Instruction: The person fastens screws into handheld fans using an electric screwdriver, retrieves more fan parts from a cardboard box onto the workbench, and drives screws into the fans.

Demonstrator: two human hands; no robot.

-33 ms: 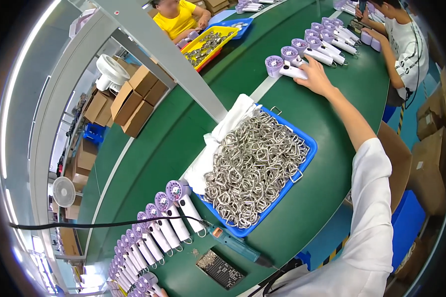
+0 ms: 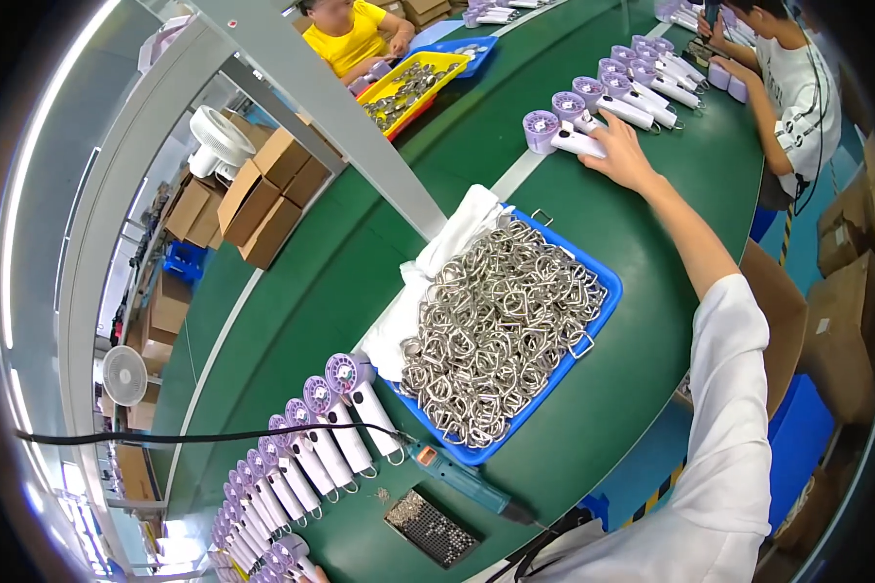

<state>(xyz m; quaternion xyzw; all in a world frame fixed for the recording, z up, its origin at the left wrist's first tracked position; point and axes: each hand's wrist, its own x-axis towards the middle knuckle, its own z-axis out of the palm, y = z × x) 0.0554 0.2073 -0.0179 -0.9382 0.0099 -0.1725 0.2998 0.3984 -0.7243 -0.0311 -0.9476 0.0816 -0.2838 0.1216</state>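
Observation:
My right arm stretches to the far right, and my right hand (image 2: 624,157) is closed around the handle end of a white and purple handheld fan (image 2: 578,143). That fan lies nearest in a row of similar fans (image 2: 642,95). Only a sliver of my left hand (image 2: 320,576) shows at the lower edge, beside the handle of another handheld fan (image 2: 290,558); its fingers are hidden. Between my arms stands a blue tray (image 2: 608,303) heaped with bent silver metal rings (image 2: 506,321).
Handheld fans (image 2: 306,457) line the left side. A corded electric screwdriver (image 2: 457,476) lies near a black box of screws (image 2: 433,525). White cloth (image 2: 389,325) edges the tray, by a grey post (image 2: 360,146). Two co-workers sit beyond, one near a yellow tray (image 2: 447,60).
The fan under my right hand has shifted very slightly to the right and nearer. All else looks the same.

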